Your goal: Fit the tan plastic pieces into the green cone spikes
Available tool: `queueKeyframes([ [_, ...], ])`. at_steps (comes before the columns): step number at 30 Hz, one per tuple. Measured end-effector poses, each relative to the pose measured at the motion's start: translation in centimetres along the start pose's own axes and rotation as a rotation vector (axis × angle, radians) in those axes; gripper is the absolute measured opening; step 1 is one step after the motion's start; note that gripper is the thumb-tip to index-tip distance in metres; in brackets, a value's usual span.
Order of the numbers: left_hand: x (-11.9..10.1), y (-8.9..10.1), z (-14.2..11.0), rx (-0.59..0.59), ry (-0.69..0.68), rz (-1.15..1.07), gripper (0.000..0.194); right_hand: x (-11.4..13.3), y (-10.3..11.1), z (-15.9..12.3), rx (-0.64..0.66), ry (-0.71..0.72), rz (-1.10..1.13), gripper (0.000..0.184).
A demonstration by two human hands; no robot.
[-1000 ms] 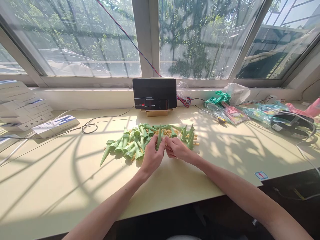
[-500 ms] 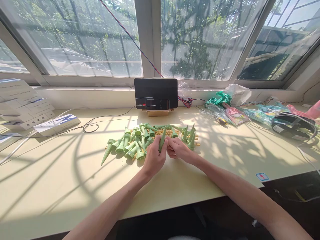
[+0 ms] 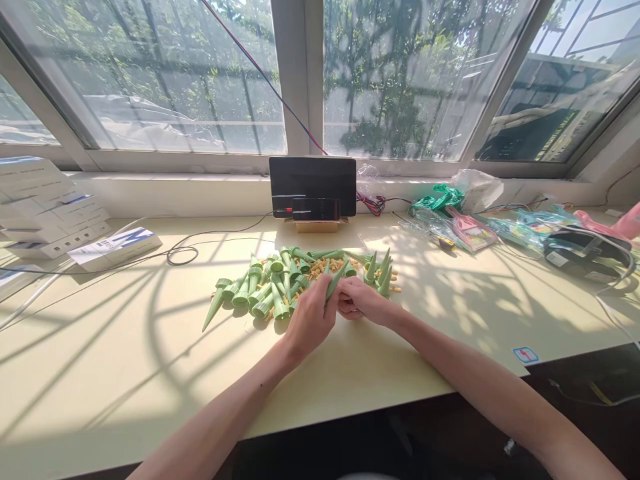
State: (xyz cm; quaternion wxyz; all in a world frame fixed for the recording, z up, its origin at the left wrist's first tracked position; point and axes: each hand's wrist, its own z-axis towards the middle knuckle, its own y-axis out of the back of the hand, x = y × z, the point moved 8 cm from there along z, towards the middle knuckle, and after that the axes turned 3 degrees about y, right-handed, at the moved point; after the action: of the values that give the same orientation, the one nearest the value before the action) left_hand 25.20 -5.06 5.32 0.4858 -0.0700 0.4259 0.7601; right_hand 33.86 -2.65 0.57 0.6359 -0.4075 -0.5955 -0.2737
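Observation:
A heap of green cone-shaped plastic spikes (image 3: 265,288) lies on the pale yellow table (image 3: 125,333), with small yellow pieces (image 3: 320,268) scattered among them. My left hand (image 3: 310,319) is closed round the base of one green spike (image 3: 336,281), whose tip leans up and to the right. My right hand (image 3: 363,301) meets it from the right, fingers pinched at that spike's base; whatever small thing they hold is hidden. A few spikes (image 3: 383,272) stand upright just behind my right hand.
A dark tablet (image 3: 313,177) and a phone (image 3: 316,209) stand on a stand at the window sill. Cables (image 3: 183,255) loop at the left beside white boxes (image 3: 47,213). Plastic bags and coloured packets (image 3: 465,223) and a black device (image 3: 583,250) lie at the right.
The spike in my left hand has tilted from nearly upright toward the right. Both hands stayed together at the front of the heap.

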Motion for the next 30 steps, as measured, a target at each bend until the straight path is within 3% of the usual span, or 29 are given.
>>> queueKeyframes([
  [9, -0.1, -0.4, -0.1, 0.038, -0.023, 0.025, 0.01, -0.2, -0.1, -0.1, 0.046, -0.063, 0.001, 0.038],
  [26, -0.4, -0.7, 0.0, 0.107, 0.007, -0.008, 0.017, -0.3, 0.1, -0.5, 0.097, -0.108, -0.023, 0.043],
  [28, -0.2, -0.6, 0.1, 0.095, 0.053, -0.057, 0.016, -0.4, 0.0, -0.4, 0.085, -0.105, -0.022, 0.046],
  [30, 0.6, -0.4, 0.2, 0.068, 0.184, -0.17, 0.018, 0.0, 0.1, -0.1, 0.032, -0.05, -0.04, 0.052],
])
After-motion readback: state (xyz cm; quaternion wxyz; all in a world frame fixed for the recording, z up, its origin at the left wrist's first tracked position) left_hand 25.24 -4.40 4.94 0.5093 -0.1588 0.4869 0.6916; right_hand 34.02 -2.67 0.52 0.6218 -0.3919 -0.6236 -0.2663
